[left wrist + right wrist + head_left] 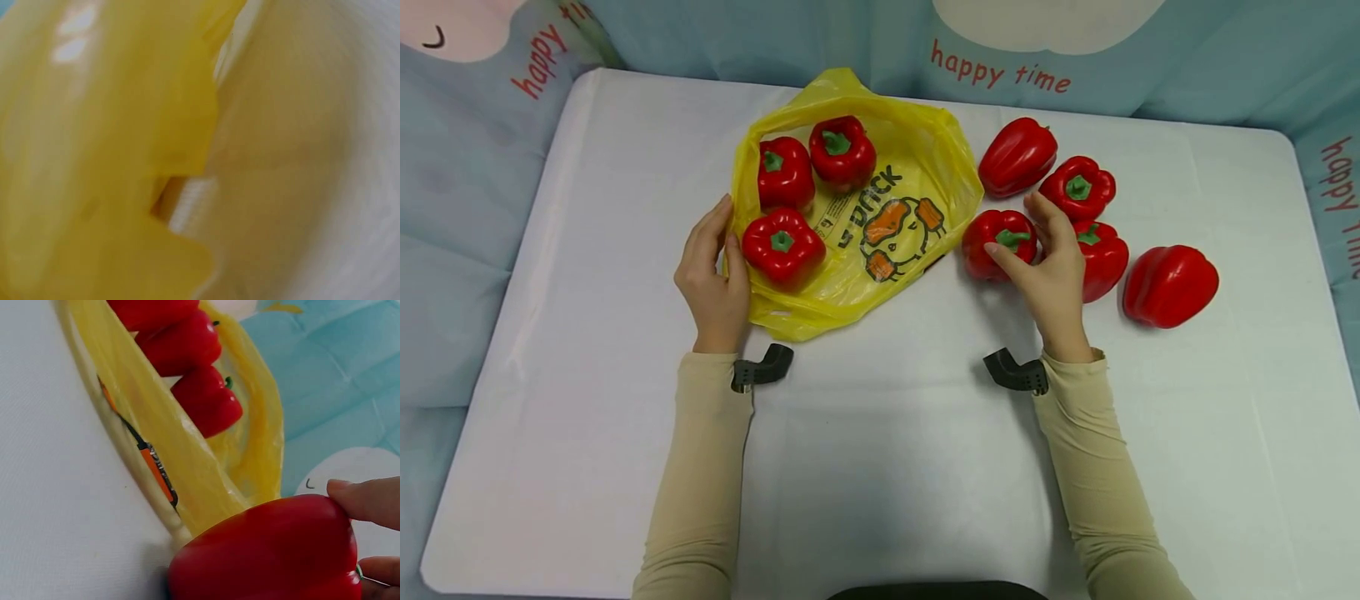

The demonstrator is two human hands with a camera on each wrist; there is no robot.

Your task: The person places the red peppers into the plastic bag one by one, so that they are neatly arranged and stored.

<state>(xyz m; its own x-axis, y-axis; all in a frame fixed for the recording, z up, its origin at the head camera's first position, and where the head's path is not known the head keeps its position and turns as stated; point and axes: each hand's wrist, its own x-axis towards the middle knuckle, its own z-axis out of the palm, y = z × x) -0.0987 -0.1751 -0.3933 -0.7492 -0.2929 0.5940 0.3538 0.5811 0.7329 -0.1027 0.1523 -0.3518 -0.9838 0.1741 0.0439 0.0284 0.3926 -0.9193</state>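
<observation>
A yellow plastic bag (pixel 895 179) with a printed duck lies with its mouth spread wide, and three red bell peppers (pixel 784 248) sit in its left part. At the bag's left rim my left hand (pixel 711 279) holds the edge between thumb and fingers; the left wrist view is mostly blurred yellow plastic (pixel 100 150). My right hand (pixel 1056 267) grips another red bell pepper (pixel 981 246) by its sides, thumb near the green stem, just outside the bag's right rim. In the right wrist view this pepper (pixel 269 553) stands close before the bag.
Right of the bag lie several more red bell peppers, among them one on its side (pixel 1018 157), one stem-up (pixel 1078 188), one partly behind my right hand (pixel 1105 260) and one farthest right (pixel 1171 286). A white-covered table (pixel 880 433) bears everything; a blue printed curtain (pixel 1187 67) hangs behind.
</observation>
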